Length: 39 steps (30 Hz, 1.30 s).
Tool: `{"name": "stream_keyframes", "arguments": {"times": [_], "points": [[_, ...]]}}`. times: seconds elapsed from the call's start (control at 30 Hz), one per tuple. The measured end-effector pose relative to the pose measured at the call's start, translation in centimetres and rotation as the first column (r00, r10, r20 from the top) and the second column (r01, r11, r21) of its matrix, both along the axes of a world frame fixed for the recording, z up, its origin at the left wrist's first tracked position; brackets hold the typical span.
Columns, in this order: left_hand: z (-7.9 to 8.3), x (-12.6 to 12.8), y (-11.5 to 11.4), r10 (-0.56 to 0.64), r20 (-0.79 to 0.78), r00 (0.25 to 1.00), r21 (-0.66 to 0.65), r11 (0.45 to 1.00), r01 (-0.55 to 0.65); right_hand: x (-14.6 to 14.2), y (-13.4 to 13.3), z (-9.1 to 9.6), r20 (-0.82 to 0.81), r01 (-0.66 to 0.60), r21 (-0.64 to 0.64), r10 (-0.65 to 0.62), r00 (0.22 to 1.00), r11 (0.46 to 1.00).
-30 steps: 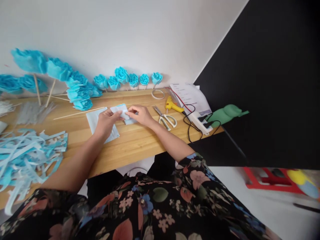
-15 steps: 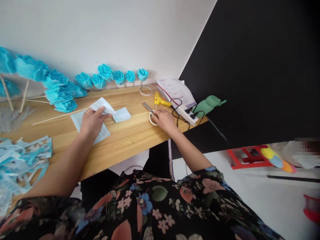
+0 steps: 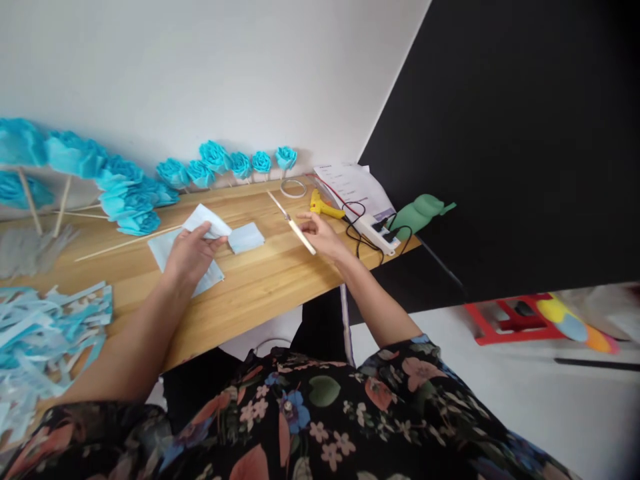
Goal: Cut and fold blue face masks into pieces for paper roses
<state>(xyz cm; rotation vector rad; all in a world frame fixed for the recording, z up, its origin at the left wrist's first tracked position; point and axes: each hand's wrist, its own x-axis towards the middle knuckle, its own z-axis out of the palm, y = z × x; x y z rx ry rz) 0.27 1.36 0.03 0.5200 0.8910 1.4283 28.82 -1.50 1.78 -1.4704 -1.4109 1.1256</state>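
Between the thumb and fingers of my left hand [image 3: 193,252] is a folded piece of pale blue paper [image 3: 207,221]. Below that hand a larger pale blue sheet [image 3: 210,277] lies on the wooden table, partly covered by my hand and wrist. A small stack of pale blue paper squares [image 3: 247,238] rests just to the right. My right hand [image 3: 323,235] grips scissors [image 3: 301,237] by their white handles. The scissors are turned edge-on, with the blades pointing away toward the wall; how far they part cannot be seen.
Blue paper flowers [image 3: 215,157] on sticks line the wall. Paper strips [image 3: 50,340] are heaped at the left. A yellow glue gun [image 3: 325,205], a tape ring [image 3: 293,189], a power strip [image 3: 375,230] with black cables and a green pouch-like item [image 3: 417,215] sit at the right.
My right hand has lifted the scissors from the table and turned them edge-on. My left hand still holds the folded paper. The view has shifted slightly.
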Motion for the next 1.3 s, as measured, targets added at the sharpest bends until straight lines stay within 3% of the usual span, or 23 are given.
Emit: {"name": "stream_keyframes", "arguments": {"times": [0.07,0.17,0.3,0.43,0.6,0.8,0.9,1.1,1.3], "points": [[0.1,0.0,0.0,0.004,0.041,0.999,-0.017,1.000,-0.004,-0.9,0.4,0.2,-0.297,-0.093,-0.042,0.077,0.952,0.995],[0.4,-0.2,0.1,0.026,0.064,0.998,-0.027,0.999,-0.024,-2.3,0.7,0.3,-0.543,-0.313,-0.065,0.230,0.807,0.947],[1.3,-0.6,0.0,0.079,0.071,0.994,0.014,0.997,-0.080,-3.9,1.8,0.2,-0.685,-0.595,-0.050,0.406,0.605,0.802],[2.8,-0.7,0.6,0.098,0.089,0.991,0.014,0.995,-0.100,-5.1,4.3,0.7,-0.724,-0.696,0.015,0.488,0.487,0.718],[3.6,-0.4,2.0,0.092,0.102,0.991,-0.002,0.996,-0.092,-6.0,6.8,0.1,-0.678,-0.749,0.053,0.575,0.459,0.660],[1.7,0.0,2.0,0.150,0.194,0.970,-0.152,0.981,-0.121,-5.9,5.9,-2.4,-0.677,-0.763,-0.045,0.542,0.498,0.645],[0.9,-0.4,2.0,0.161,0.198,0.967,-0.151,0.980,-0.132,-5.9,5.1,-2.5,-0.619,-0.756,-0.101,0.554,0.557,0.647],[0.7,-1.0,2.2,0.136,0.153,0.979,-0.102,0.987,-0.121,-6.3,4.8,-2.4,-0.625,-0.790,-0.029,0.605,0.492,0.613],[1.1,-0.9,2.1,0.131,0.174,0.976,-0.094,0.989,-0.115,-6.6,4.7,-2.4,-0.593,-0.787,-0.076,0.607,0.530,0.613]]}}
